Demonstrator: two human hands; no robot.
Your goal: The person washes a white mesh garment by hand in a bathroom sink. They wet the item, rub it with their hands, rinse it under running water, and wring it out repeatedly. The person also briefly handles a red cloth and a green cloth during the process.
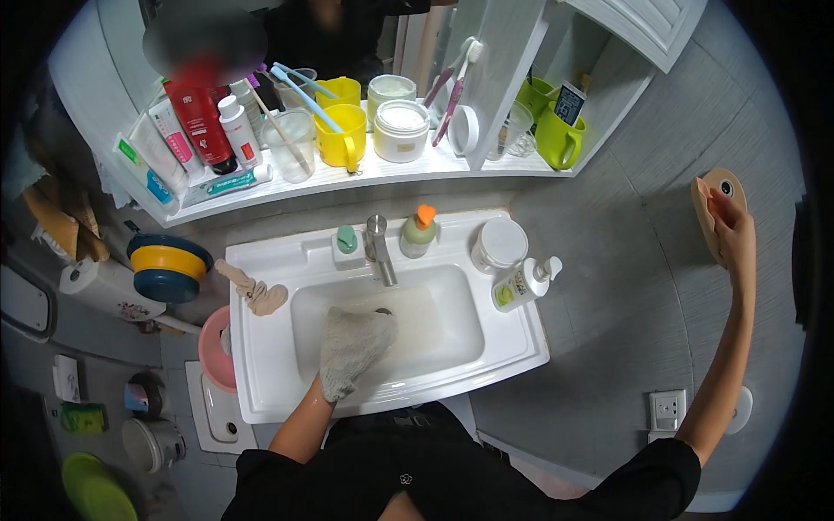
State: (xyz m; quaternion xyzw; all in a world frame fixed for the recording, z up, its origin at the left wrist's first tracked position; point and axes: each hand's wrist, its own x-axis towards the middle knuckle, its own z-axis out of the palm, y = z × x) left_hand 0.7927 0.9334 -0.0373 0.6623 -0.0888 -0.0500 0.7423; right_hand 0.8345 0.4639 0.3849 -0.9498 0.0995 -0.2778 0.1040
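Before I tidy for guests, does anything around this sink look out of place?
A beige cloth lies crumpled on the white sink's left rim, neither folded nor hung, so it looks untidy. I see no clear spill or damage.

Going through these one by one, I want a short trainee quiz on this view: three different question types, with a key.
1. Multiple choice: At the sink, what covers the left hand?
A. nothing
B. soap foam
C. a grey cloth covering
2. True or false: The right hand is gripping the white pump bottle.
3. Fill in: In the picture, the green bottle with the orange top stands to the ____ of the faucet.

Key: 1. C. 2. False; it is on the beige object at the wall. 3. Right.
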